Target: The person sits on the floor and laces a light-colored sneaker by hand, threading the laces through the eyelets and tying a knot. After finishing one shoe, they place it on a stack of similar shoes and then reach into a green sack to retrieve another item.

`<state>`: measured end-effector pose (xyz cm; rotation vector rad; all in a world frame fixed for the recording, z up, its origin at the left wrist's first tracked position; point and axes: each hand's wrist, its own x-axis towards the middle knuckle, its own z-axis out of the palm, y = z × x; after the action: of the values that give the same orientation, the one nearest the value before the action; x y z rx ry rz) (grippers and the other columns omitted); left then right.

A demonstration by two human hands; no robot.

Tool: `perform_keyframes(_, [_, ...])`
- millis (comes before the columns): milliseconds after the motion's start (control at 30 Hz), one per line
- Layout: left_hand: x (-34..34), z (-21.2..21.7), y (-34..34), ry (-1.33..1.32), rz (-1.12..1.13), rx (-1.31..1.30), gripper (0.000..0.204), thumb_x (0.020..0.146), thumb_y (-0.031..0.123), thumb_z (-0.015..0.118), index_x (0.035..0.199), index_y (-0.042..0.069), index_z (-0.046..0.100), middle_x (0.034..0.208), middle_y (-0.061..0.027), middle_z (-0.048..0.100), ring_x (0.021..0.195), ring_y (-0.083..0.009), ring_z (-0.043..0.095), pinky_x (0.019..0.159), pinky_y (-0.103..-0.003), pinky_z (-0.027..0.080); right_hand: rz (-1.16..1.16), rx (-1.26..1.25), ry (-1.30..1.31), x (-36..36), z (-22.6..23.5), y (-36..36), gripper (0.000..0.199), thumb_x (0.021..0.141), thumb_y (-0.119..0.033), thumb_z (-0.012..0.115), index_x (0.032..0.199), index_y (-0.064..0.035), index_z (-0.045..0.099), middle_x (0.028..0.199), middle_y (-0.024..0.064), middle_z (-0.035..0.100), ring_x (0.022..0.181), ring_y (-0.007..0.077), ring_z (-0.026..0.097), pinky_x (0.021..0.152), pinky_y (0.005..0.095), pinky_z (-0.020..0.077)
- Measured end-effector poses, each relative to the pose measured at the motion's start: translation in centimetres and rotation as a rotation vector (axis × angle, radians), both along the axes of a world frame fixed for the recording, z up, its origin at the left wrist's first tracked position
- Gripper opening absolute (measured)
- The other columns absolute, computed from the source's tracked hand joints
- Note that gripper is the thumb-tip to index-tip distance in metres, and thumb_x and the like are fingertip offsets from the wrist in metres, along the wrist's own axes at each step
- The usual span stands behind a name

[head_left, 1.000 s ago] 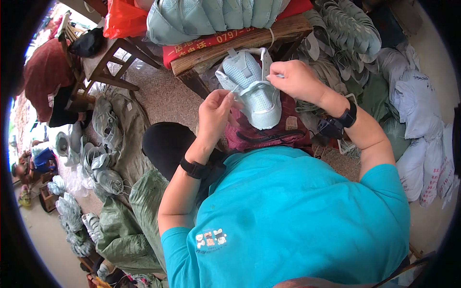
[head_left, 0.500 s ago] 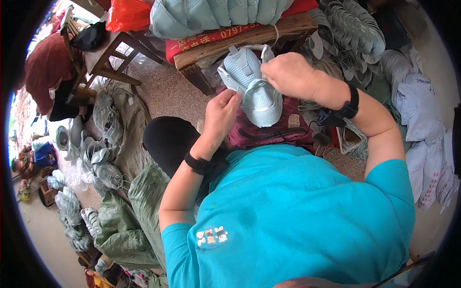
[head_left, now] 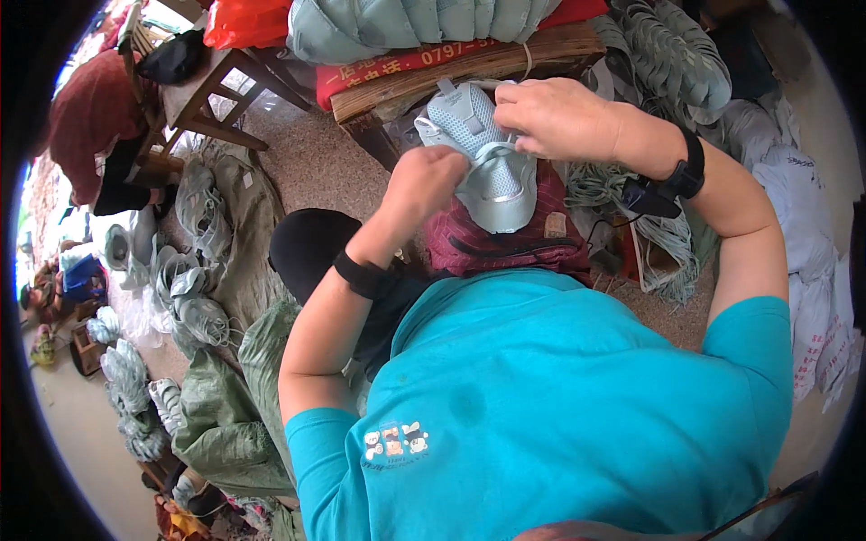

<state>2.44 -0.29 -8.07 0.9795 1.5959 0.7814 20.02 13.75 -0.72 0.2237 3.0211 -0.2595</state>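
A pale blue-grey mesh shoe upper (head_left: 505, 200) lies across my lap on a dark red cloth bag (head_left: 469, 242), its toe toward me and its tongue (head_left: 457, 110) away from me. A light shoelace (head_left: 494, 151) crosses the upper between my hands. At the upper's left side, my left hand (head_left: 428, 185) is closed in a pinch on the lace. My right hand (head_left: 555, 119) pinches the lace beside the eyelets on the right. The fingers hide the lace ends.
Ahead stands a wooden bench (head_left: 469, 68) bearing a row of uppers (head_left: 424, 22). Bundled laces (head_left: 667, 252) hang at the right, near white sacks (head_left: 794, 207). More uppers (head_left: 200, 212) and green sacks (head_left: 221, 428) lie on the left. A person in dark red (head_left: 95, 131) sits at far left.
My right hand has moved slightly right and away from me. My left hand has shifted a little right, over the upper's side. The upper has stayed nearly in place.
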Motion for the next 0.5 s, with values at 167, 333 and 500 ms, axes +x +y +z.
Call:
perform_keyframes(167, [-0.6, -0.3, 0.4, -0.211, -0.013, -0.058, 0.028, 0.088, 0.027, 0.055, 0.075, 0.002, 0.058, 0.057, -0.0042, 0.054, 0.055, -0.0178, 0.059, 0.050, -0.030, 0.046, 0.041, -0.036, -0.091, -0.5, 0.1, 1.1, 0.026, 0.074, -0.014, 0.075, 0.088, -0.0035, 0.055, 0.092, 0.0101, 0.054, 0.083, 0.0318, 0.061, 0.069, 0.0433, 0.0497])
perform_keyframes(333, [0.3, 1.8, -1.0, 0.899, -0.126, 0.438, 0.022, 0.080, 0.021, 0.069, 0.094, 0.007, 0.059, 0.096, -0.0136, 0.058, 0.082, -0.0352, 0.063, 0.068, -0.042, 0.053, 0.165, 0.039, -0.024, 0.0, -0.7, 2.3, 0.025, 0.077, -0.021, 0.073, 0.082, -0.0038, 0.055, 0.088, 0.0101, 0.054, 0.074, 0.0316, 0.061, 0.063, 0.0417, 0.0493])
perform_keyframes(500, [-1.2, 2.4, 0.3, 0.857, -0.376, 0.592, 0.028, 0.077, 0.013, 0.071, 0.099, 0.008, 0.054, 0.103, -0.0116, 0.054, 0.092, -0.0325, 0.062, 0.076, -0.043, 0.052, 0.046, -0.022, 0.034, -0.5, -1.9, 1.9, 0.030, 0.082, -0.032, 0.067, 0.073, -0.0033, 0.059, 0.080, 0.0104, 0.056, 0.074, 0.0312, 0.061, 0.064, 0.0419, 0.0488])
